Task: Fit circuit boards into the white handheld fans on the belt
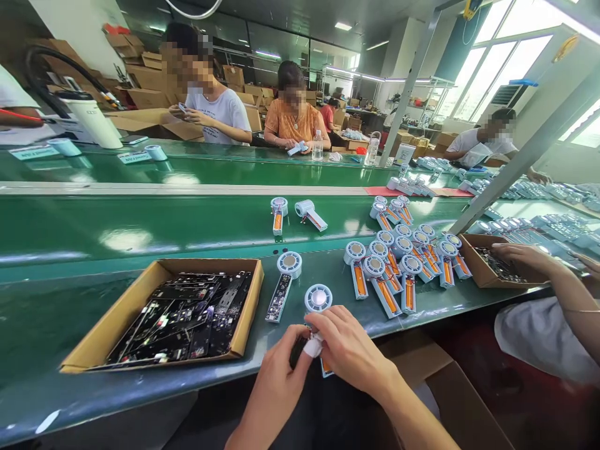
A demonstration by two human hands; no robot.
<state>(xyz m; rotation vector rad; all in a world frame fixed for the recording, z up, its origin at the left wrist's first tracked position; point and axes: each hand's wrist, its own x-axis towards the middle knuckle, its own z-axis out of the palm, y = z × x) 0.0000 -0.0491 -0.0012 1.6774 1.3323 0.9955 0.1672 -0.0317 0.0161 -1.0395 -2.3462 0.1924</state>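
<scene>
Just over the table's front edge, a light-blue handheld fan body lies with its round head away from me; an orange strip shows in its handle below my hands. My left hand is closed on a dark circuit board, mostly hidden by its fingers, and has white wrapping on the thumb. My right hand reaches over the fan's handle. Its fingertips pinch close to the left thumb, near the fan's neck, and hide what is between them. To the left lies another fan body with a circuit board along its handle.
A cardboard box of black circuit boards stands at left. Several fan bodies with orange strips cluster at right. Two more lie on the green belt. A co-worker's hand reaches into a small box at right.
</scene>
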